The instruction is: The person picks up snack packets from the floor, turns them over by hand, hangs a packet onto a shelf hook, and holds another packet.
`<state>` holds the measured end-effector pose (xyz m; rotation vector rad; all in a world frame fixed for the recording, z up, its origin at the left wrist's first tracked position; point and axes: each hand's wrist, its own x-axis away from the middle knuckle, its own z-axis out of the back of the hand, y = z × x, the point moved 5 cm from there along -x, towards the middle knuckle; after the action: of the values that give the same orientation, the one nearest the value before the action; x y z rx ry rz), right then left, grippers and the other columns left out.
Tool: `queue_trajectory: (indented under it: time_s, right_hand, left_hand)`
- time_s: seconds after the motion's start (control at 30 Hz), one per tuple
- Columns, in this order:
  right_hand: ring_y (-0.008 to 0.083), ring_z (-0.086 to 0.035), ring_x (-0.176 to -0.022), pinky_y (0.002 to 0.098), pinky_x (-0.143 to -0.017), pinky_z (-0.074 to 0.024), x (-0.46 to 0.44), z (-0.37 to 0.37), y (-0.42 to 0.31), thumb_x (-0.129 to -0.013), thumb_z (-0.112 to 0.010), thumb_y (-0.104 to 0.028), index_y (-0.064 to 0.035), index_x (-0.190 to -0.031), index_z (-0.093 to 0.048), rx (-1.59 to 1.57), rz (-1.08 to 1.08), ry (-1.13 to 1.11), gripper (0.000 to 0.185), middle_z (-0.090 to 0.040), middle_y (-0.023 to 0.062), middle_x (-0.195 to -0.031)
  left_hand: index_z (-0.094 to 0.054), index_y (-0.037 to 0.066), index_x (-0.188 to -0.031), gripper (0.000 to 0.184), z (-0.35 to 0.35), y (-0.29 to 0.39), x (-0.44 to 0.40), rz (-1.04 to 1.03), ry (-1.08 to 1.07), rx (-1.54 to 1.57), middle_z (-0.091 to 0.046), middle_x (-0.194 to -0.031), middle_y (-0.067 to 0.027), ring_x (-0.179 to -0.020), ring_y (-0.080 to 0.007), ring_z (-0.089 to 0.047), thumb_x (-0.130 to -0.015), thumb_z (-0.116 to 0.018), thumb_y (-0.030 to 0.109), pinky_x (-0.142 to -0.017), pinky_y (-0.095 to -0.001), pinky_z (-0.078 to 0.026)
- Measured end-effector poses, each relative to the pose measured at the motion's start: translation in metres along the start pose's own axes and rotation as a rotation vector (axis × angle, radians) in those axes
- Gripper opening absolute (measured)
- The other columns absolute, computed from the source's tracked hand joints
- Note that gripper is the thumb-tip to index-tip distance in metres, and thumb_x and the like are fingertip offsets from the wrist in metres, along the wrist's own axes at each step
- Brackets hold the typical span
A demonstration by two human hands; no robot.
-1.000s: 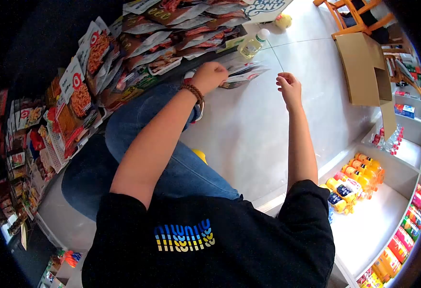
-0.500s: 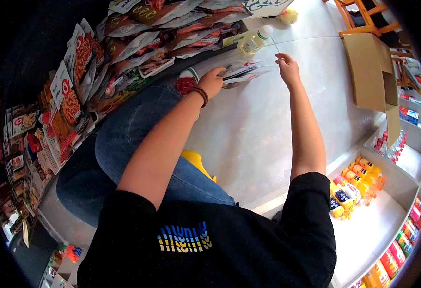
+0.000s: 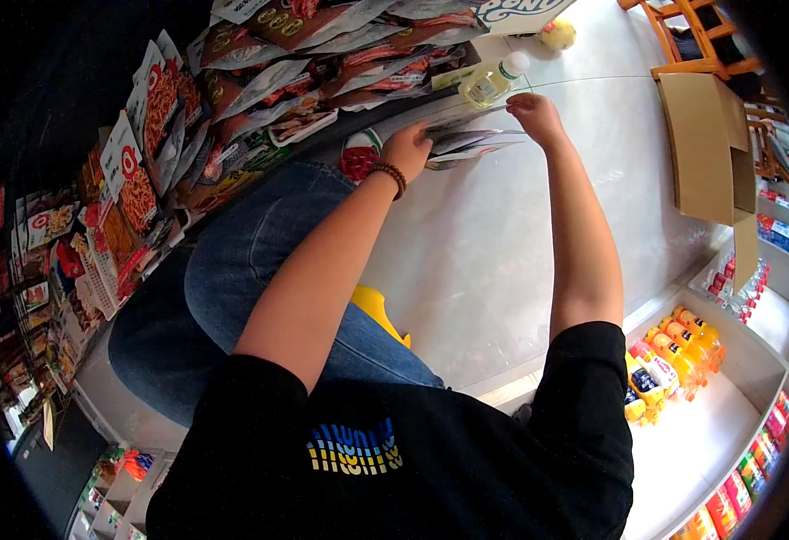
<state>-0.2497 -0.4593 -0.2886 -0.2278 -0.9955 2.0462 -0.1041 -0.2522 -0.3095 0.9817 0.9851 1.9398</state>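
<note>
My left hand point(image 3: 409, 151) is closed on the near end of several flat, shiny snack pouches point(image 3: 473, 144), held fanned above the floor. A brown bead bracelet point(image 3: 392, 177) circles that wrist. Opposite it, my right hand point(image 3: 536, 119) has its fingers pinched at the far end of a thin pouch seen nearly edge-on; its print cannot be made out. Just beyond both hands stands a clear bottle of pale yellow liquid point(image 3: 486, 88) with a white cap. Beside my left hand is a red shoe with a white and green edge point(image 3: 360, 155).
Shelves of packed snack pouches point(image 3: 273, 85) rise along the left. An open cardboard box point(image 3: 696, 144) and a wooden chair point(image 3: 696, 36) are at the upper right. Orange drink bottles point(image 3: 678, 355) stand in a white shelf unit point(image 3: 714, 450). Something yellow point(image 3: 382, 313) shows beside my knee.
My right hand has moved slightly up and left, bringing its pouch toward the stack. My left hand has turned a little with the pouches. The whole view has shifted slightly.
</note>
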Motion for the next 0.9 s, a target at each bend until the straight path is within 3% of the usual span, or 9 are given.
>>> queue_trajectory:
  time_s: [0.1, 0.23, 0.37, 0.53, 0.6, 0.67, 0.73, 0.9]
  right_hand:
    - [0.0204, -0.06, -0.074, 0.0282, -0.069, -0.045, 0.001, 0.005, -0.012, -0.067, -0.061, -0.014, -0.0055, -0.083, -0.064, 0.043, -0.059, 0.0, 0.019, -0.063, 0.0111, -0.08]
    - [0.0194, -0.06, -0.073, 0.0277, -0.068, -0.0452, 0.005, 0.012, -0.03, -0.069, -0.06, -0.012, -0.0058, -0.083, -0.064, 0.077, -0.002, 0.025, 0.016, -0.063, 0.0103, -0.081]
    - [0.0173, -0.06, -0.072, 0.026, -0.068, -0.0446, 0.015, 0.028, -0.06, -0.071, -0.057, -0.012, -0.0049, -0.086, -0.064, -0.028, 0.047, 0.025, 0.018, -0.063, 0.01, -0.079]
    - [0.0158, -0.06, -0.072, 0.0254, -0.067, -0.0444, 0.03, 0.061, -0.112, -0.073, -0.056, -0.013, -0.0028, -0.088, -0.062, -0.059, 0.163, 0.096, 0.02, -0.063, 0.0094, -0.077]
    - [0.0127, -0.058, -0.076, 0.0223, -0.07, -0.0446, 0.039, 0.075, -0.134, -0.075, -0.055, -0.003, 0.0043, -0.09, -0.059, -0.044, 0.148, 0.085, 0.018, -0.062, 0.0093, -0.081]
    - [0.0127, -0.058, -0.076, 0.0223, -0.07, -0.0447, 0.049, 0.089, -0.157, -0.075, -0.055, -0.003, 0.0043, -0.091, -0.059, -0.099, 0.185, 0.111, 0.018, -0.062, 0.0091, -0.081]
    - [0.0126, -0.057, -0.075, 0.0223, -0.071, -0.0448, 0.062, 0.101, -0.18, -0.076, -0.056, -0.003, 0.0043, -0.091, -0.059, -0.152, 0.223, 0.125, 0.018, -0.062, 0.009, -0.082]
    - [0.0141, -0.056, -0.077, 0.0246, -0.07, -0.0443, 0.093, 0.13, -0.246, -0.076, -0.057, -0.009, -0.0002, -0.086, -0.061, -0.224, 0.414, 0.213, 0.014, -0.06, 0.0074, -0.082]
  left_hand:
    - [-0.052, 0.005, -0.107, 0.03, 0.008, 0.005, 0.003, -0.026, 0.07, -0.048, -0.058, -0.096, -0.0151, -0.089, -0.0264, -0.056, -0.079, -0.051, 0.016, -0.076, -0.0322, -0.043]
    - [-0.059, 0.006, -0.098, 0.026, 0.023, 0.014, 0.008, 0.008, 0.163, -0.144, -0.06, -0.089, -0.0143, -0.082, -0.0272, -0.058, -0.079, -0.051, 0.022, -0.072, -0.0349, -0.045]
    - [-0.059, 0.004, -0.093, 0.029, 0.041, 0.039, 0.023, 0.074, 0.086, -0.201, -0.059, -0.085, -0.0179, -0.08, -0.0309, -0.057, -0.081, -0.048, 0.028, -0.069, -0.035, -0.044]
    - [-0.06, 0.004, -0.089, 0.03, 0.075, 0.08, 0.037, -0.172, 0.344, -0.232, -0.059, -0.076, -0.0166, -0.069, -0.0324, -0.056, -0.081, -0.048, 0.03, -0.064, -0.0375, -0.043]
    - [-0.061, 0.004, -0.088, 0.029, 0.089, 0.096, 0.043, -0.158, 0.321, -0.226, -0.059, -0.08, -0.0163, -0.073, -0.0316, -0.056, -0.08, -0.048, 0.028, -0.066, -0.0379, -0.043]
    - [-0.062, 0.005, -0.087, 0.027, 0.103, 0.108, 0.047, -0.149, 0.303, -0.221, -0.059, -0.084, -0.0159, -0.077, -0.0307, -0.056, -0.08, -0.048, 0.027, -0.068, -0.0383, -0.044]
    - [-0.062, 0.005, -0.087, 0.025, 0.122, 0.129, 0.061, -0.367, 0.468, -0.215, -0.058, -0.085, -0.015, -0.08, -0.0303, -0.055, -0.08, -0.05, 0.026, -0.069, -0.0371, -0.044]
    - [-0.06, -0.001, -0.087, 0.025, 0.171, 0.167, 0.1, -0.485, 0.558, -0.048, -0.057, -0.087, -0.0129, -0.08, -0.0257, -0.055, -0.079, -0.054, 0.022, -0.071, -0.0321, -0.043]
